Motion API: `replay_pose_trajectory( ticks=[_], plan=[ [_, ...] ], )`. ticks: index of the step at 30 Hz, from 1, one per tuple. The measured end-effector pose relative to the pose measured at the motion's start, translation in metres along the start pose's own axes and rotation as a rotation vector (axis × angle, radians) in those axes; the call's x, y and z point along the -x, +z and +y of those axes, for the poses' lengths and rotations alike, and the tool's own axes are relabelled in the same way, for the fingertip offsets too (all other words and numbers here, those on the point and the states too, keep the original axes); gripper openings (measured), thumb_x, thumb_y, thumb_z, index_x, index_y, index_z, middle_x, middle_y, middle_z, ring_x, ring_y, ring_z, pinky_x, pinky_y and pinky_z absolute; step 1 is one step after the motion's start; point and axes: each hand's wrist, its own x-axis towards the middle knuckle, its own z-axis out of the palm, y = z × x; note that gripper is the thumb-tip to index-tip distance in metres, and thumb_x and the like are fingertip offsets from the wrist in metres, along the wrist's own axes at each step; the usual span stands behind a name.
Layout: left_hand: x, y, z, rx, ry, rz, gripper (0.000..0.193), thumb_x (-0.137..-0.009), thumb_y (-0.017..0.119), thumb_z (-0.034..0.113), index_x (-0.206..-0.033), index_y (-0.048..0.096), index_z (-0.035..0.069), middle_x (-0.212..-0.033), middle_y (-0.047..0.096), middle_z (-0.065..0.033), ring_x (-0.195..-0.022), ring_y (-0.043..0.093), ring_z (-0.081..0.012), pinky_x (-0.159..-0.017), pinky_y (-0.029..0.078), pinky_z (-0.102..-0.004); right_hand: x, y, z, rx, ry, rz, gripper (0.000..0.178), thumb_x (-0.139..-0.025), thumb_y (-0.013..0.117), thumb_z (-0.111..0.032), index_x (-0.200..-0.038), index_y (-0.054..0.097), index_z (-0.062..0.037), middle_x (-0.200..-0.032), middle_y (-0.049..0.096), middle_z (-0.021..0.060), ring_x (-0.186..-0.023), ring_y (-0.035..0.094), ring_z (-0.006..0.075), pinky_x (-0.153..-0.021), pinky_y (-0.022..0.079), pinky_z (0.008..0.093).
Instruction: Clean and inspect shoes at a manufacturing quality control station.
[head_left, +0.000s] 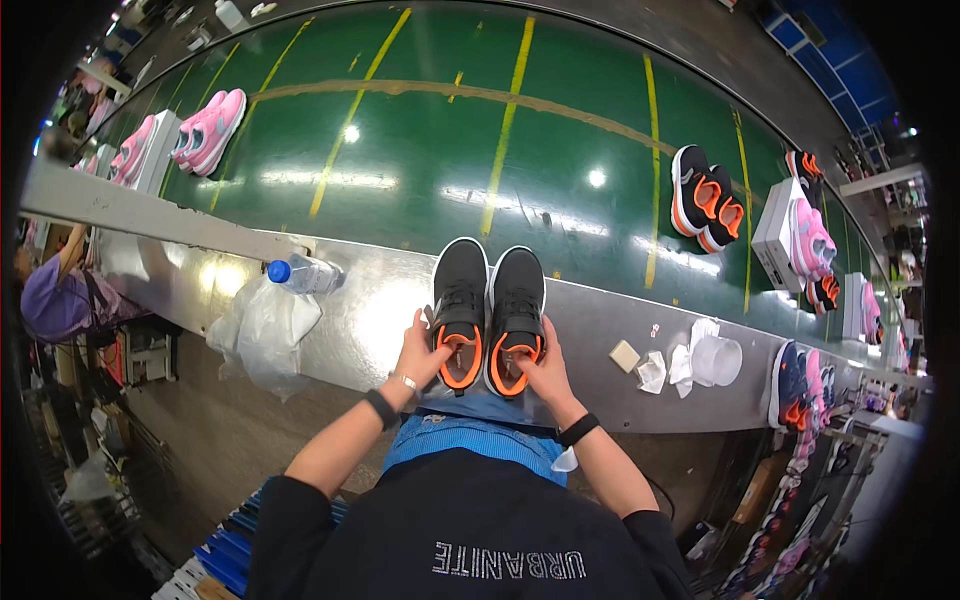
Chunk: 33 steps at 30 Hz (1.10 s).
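Note:
A pair of black sneakers with orange collars and white soles is in front of me, side by side, toes pointing away. My left hand grips the left sneaker, its thumb in the shoe opening and its fingers along the outer side. In the same way my right hand holds the right sneaker, thumb inside the collar. Their heels are at the near edge of the metal ledge, and the toes reach toward the green conveyor belt. Whether the soles touch the ledge I cannot tell.
On the ledge at left lie a blue-capped plastic bottle and a clear plastic bag. At right are a beige block, crumpled paper and a clear cup. Black-orange sneakers and pink sneakers stand on the belt.

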Motion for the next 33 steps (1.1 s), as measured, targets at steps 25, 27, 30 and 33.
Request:
replay_pose_trajectory(
  ticks=[25,27,30,33],
  plan=[
    [0.024,-0.019,0.004,0.385,0.258,0.026,0.074,-0.074,0.034,-0.015,-0.140,0.016,0.013,-0.124,0.044,-0.0136,-0.102,0.052,-0.0174,-0.087,0.043,-0.0273,0.041,0.026,-0.060,-0.033,-0.313,0.250,0.068,-0.072,0.044,0.008,-0.136,0.025,-0.0086,-0.115,0.044,0.0100,-0.099,0.049,0.0172,-0.086,0.042,0.0291],
    [0.028,-0.024,0.014,0.659,0.184,-0.069,0.071,-0.076,0.037,-0.011,-0.140,0.015,0.010,-0.122,0.047,-0.0104,-0.100,0.053,-0.0165,-0.087,0.043,-0.0274,0.050,0.023,-0.066,-0.404,-0.042,0.071,0.063,-0.071,0.046,0.006,-0.131,0.031,-0.0048,-0.114,0.045,0.0082,-0.104,0.048,0.0194,-0.090,0.038,0.0282],
    [0.019,-0.049,-0.002,0.865,-0.135,-0.233,0.044,-0.079,0.039,-0.002,-0.123,0.040,0.001,-0.107,0.056,-0.0119,-0.095,0.058,-0.0213,-0.084,0.047,-0.0319,0.049,-0.010,-0.058,-0.859,0.211,-0.060,0.046,-0.076,0.047,-0.005,-0.122,0.042,-0.0021,-0.112,0.052,0.0101,-0.102,0.053,0.0218,-0.090,0.042,0.0308],
    [0.006,-0.043,-0.021,1.018,-0.278,-0.211,0.032,-0.079,0.041,0.000,-0.110,0.048,0.000,-0.101,0.058,-0.0124,-0.090,0.060,-0.0223,-0.079,0.050,-0.0321,0.048,-0.008,-0.041,-1.009,0.232,-0.011,0.036,-0.079,0.046,-0.006,-0.115,0.048,-0.0024,-0.105,0.056,0.0090,-0.097,0.056,0.0201,-0.086,0.045,0.0310]
  ],
)
